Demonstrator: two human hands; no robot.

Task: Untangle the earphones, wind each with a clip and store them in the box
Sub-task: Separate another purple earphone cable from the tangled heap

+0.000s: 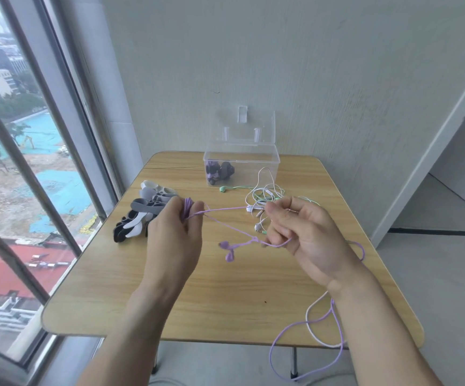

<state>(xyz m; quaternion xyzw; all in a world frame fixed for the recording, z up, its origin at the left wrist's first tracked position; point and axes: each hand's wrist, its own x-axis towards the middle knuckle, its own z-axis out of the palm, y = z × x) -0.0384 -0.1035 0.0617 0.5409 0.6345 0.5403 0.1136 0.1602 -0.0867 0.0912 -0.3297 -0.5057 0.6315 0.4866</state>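
Observation:
My left hand grips a small coil of purple earphone cable wound round its fingers. From the coil the purple cable runs right to my right hand, which pinches it between thumb and fingers. The purple earbuds dangle between my hands above the wooden table. A tangle of white and green earphones lies behind my right hand. The clear box stands open at the back, with a dark wound bundle inside. A pile of grey, white and black clips lies at the left.
More purple cable and a white cable hang in loops over the table's front right edge. A green earbud lies in front of the box. A window runs along the left, a wall stands behind the table.

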